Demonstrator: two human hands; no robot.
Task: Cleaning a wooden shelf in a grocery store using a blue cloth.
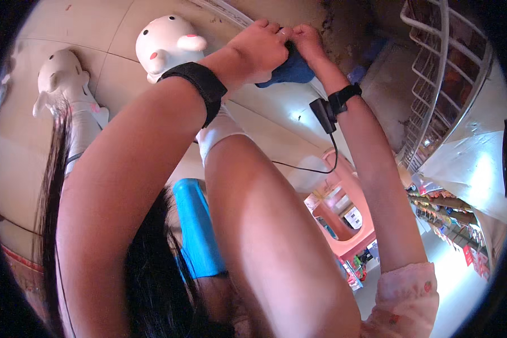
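My left hand (260, 46), with a ring on one finger and a black band at the wrist, curls around the near side of a dark blue fabric piece (293, 67). From the other side, my right hand (308, 42) pinches the same fabric close to the left fingertips. This blue piece lies at the end of my outstretched leg (270, 203), by the foot, which my left hand and forearm largely hide. A white sock (222, 129) shows at the ankle. Beside my left hand is a white animal-face slipper (169, 46) on the floor.
My other foot wears a matching slipper (63, 80) at the left. A blue plastic stool (198, 228) stands below. To the right are a pink plastic frame (350, 203), a white wire rack (443, 72) and stocked shelves (448, 211). A cable (312, 170) trails from my right wrist device.
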